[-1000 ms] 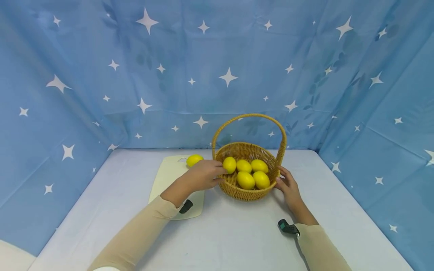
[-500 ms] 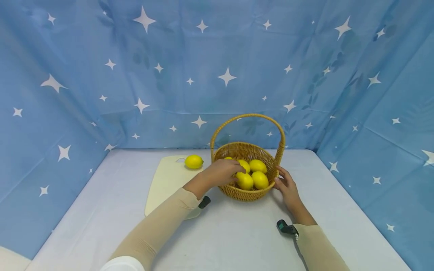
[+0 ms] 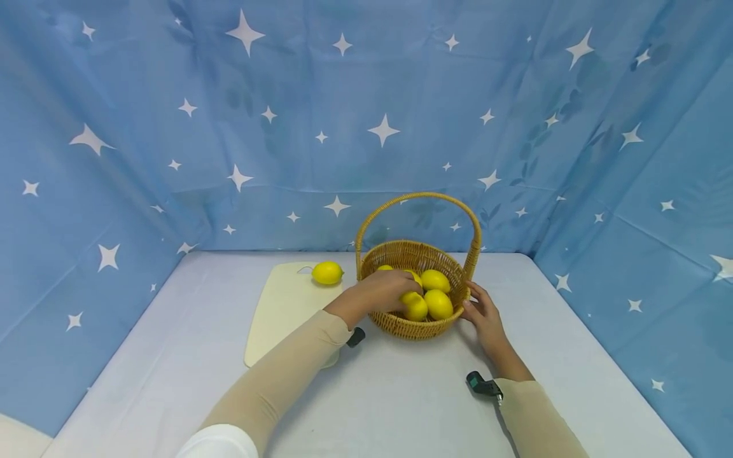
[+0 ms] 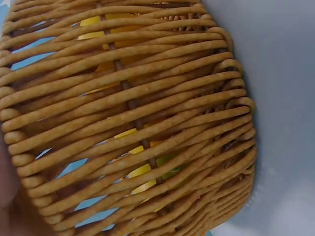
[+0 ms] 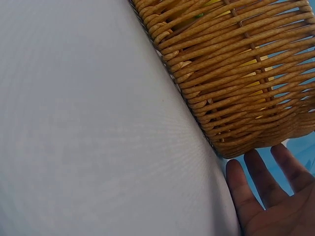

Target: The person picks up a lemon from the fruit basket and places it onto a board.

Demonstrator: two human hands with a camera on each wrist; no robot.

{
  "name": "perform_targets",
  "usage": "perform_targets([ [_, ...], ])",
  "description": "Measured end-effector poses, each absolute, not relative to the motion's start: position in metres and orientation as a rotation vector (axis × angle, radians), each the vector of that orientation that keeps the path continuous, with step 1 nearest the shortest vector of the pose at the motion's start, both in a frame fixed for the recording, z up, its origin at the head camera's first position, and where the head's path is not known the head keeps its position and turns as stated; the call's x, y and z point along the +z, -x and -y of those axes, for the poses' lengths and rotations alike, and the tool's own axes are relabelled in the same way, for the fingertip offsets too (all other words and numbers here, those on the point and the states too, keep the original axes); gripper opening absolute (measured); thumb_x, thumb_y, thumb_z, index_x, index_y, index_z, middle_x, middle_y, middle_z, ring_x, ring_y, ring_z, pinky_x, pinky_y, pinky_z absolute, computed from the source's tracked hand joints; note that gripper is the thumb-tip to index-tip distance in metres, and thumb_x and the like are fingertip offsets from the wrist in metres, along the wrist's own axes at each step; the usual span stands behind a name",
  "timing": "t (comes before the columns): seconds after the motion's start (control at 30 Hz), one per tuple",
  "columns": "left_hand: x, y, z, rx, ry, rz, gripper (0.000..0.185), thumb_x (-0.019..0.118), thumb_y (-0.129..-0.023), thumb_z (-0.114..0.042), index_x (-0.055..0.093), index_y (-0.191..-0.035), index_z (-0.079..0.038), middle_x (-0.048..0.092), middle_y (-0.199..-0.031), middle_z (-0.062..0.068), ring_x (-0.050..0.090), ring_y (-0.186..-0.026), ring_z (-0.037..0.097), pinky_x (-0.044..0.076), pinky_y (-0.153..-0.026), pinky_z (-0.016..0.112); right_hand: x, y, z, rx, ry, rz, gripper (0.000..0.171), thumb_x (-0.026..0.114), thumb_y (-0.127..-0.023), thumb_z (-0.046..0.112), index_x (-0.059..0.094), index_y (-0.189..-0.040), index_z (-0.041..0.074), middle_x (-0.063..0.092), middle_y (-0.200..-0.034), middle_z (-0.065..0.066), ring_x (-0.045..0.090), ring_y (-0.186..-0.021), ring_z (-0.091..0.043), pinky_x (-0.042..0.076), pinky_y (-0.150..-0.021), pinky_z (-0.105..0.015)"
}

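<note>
left hand (image 3: 382, 294) among lemons (image 3: 438, 304), right hand (image 3: 484, 316) touching basket (image 3: 420, 327)

long beige sleeves, bare hands (image 3: 487, 315), small black wrist cameras (image 3: 483, 385)

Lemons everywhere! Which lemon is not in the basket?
The lemon lying alone on the cutting board, left of the basket. All the others sit inside the basket.

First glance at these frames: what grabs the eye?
The woven basket of yellow lemons at mid-table, with the left hand reaching in over the fruit and the right hand against the basket's right side. One more lemon lies on the pale cutting board to the left, and a blue star-print cloth fills the background.
</note>
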State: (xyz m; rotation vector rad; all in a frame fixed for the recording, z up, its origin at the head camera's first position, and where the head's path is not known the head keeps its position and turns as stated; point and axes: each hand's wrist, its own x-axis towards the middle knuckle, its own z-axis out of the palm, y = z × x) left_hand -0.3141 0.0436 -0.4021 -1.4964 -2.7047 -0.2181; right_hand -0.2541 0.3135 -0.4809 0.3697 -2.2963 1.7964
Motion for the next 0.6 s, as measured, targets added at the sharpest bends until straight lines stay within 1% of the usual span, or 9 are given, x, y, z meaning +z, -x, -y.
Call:
perform_targets([
  [0.07,-0.402,0.315,-0.044,-0.231,1.509,2.715,0.042,0.077,-0.085,-0.031,0.066,-0.125,-0.027,0.059,-0.122,-0.009,0.053,-0.113,0.01,0.047,-0.092,0.029,-0.482,0.254,-0.313,1.804,-0.366,2.3,0.054,0.046,-0.104,0.016,0.025,-0.153,0.006,0.03,-0.149,-0.025,0.042,-0.126,-0.047,0.052,-0.083,-0.022],
  [0.2,-0.403,0.316,-0.047,-0.25,1.542,2.73,0.044,0.078,-0.084,-0.028,0.066,-0.126,-0.025,0.059,-0.125,-0.01,0.051,-0.117,0.01,0.045,-0.094,0.027,-0.494,0.263,-0.318,1.818,-0.353,2.288,0.054,0.047,-0.104,0.02,0.027,-0.154,0.014,0.031,-0.15,-0.02,0.043,-0.128,-0.041,0.051,-0.084,-0.022],
  [0.33,-0.402,0.317,-0.05,-0.254,1.545,2.791,0.046,0.076,-0.086,-0.018,0.064,-0.13,-0.025,0.059,-0.127,-0.01,0.051,-0.12,0.011,0.045,-0.096,0.027,-0.493,0.265,-0.318,1.787,-0.343,2.29,0.053,0.049,-0.104,0.024,0.03,-0.153,0.018,0.033,-0.149,-0.018,0.045,-0.126,-0.038,0.051,-0.085,-0.022],
  [0.43,-0.402,0.319,-0.052,-0.242,1.51,2.876,0.048,0.073,-0.088,-0.013,0.062,-0.133,-0.027,0.059,-0.128,-0.011,0.052,-0.12,0.011,0.045,-0.096,0.028,-0.492,0.264,-0.317,1.771,-0.338,2.301,0.053,0.049,-0.103,0.026,0.03,-0.152,0.018,0.033,-0.149,-0.018,0.045,-0.127,-0.038,0.051,-0.084,-0.022],
  [0.6,-0.407,0.323,-0.053,-0.241,1.494,2.929,0.049,0.073,-0.089,-0.019,0.06,-0.134,-0.03,0.058,-0.129,-0.012,0.051,-0.122,0.01,0.044,-0.098,0.029,-0.493,0.261,-0.319,1.789,-0.346,2.292,0.053,0.048,-0.104,0.023,0.029,-0.153,0.016,0.032,-0.15,-0.019,0.044,-0.127,-0.041,0.051,-0.084,-0.022],
])
